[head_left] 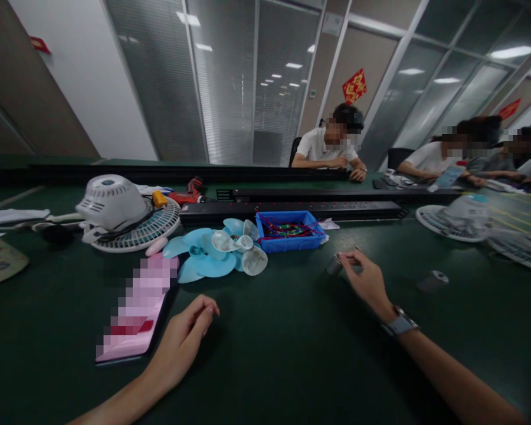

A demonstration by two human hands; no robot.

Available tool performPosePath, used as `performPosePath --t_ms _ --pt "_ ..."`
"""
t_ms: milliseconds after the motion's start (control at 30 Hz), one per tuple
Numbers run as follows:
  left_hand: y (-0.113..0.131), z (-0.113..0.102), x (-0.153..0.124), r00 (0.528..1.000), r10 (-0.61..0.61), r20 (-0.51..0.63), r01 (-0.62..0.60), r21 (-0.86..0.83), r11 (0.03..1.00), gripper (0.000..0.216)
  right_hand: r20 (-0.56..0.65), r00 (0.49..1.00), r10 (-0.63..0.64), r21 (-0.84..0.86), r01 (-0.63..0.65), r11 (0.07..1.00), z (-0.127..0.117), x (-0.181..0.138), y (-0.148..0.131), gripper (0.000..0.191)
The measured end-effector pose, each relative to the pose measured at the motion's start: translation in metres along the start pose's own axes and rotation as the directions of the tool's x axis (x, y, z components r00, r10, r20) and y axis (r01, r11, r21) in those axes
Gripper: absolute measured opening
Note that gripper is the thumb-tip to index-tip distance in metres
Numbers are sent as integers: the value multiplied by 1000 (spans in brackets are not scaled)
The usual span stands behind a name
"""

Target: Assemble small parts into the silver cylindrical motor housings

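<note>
A grey cylinder is held at its upper end by the fingertips of the right hand, narrowed around it; it is tilted over the table, to the right of its middle. A watch is worn on the right wrist. A second cylinder is left lying on the table, to the right of that hand and apart from it.

The left hand is held loosely curled, its thumb brought near the forefinger; whether anything is enclosed by it cannot be told from this angle. Just beside it, to the left, a phone with a pink screen is laid on the table.

Beyond the hands, light-blue fan blades are overlapped by a paler, translucent fan blade set. Close by on the right, a blue tray is filled with tangled wires. Farther left, a white fan body is seen resting on a round grille, with a red drill placed behind. Long black strips are laid across the table behind the tray. On the far side, a person in a white shirt is seated.
</note>
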State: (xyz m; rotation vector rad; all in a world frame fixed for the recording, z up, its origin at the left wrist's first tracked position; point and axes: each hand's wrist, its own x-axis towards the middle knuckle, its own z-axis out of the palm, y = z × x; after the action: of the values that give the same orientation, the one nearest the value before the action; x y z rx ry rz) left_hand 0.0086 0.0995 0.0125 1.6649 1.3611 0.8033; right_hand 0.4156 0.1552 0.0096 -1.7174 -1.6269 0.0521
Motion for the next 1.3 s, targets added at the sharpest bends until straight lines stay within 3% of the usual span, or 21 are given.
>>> performPosePath --t_ms 167,300,367,433,533,667,767,867,1067,1200,1300 --pt "3 1 0 1000 8 -4 -8 2 1000 31 74 997 4 57 -8 998 10 -4 11 56" --pt "5 1 -1 1000 20 -21 -20 14 1000 32 77 997 9 88 -16 996 10 -9 5 52" --pt "6 1 -1 999 34 -31 -34 23 999 33 116 993 -6 137 -10 991 8 -16 -17 50" --pt "6 1 -2 998 53 -31 -52 30 998 33 242 968 -65 217 11 976 6 -30 -51 44" --pt "7 2 -3 995 100 6 -100 34 994 31 448 869 -209 339 51 939 11 -57 -103 38" --pt "11 11 -5 977 191 90 -196 53 979 33 542 772 -332 436 80 897 24 -83 -143 42" --pt "20 21 -3 951 272 148 -279 34 960 37 550 763 -340 459 64 886 33 -90 -147 41" --pt "35 29 2 923 342 175 -352 28 936 27 548 770 -326 462 46 886 38 -91 -143 37" --pt "59 32 12 923 319 214 -340 67 938 13 570 749 -337 468 41 883 40 -91 -140 33" --pt "63 19 10 928 349 130 -359 62 931 12 590 746 -310 446 20 895 39 -91 -141 36" --pt "50 5 5 942 335 22 -335 109 936 13 591 746 -308 448 14 894 37 -89 -141 38"
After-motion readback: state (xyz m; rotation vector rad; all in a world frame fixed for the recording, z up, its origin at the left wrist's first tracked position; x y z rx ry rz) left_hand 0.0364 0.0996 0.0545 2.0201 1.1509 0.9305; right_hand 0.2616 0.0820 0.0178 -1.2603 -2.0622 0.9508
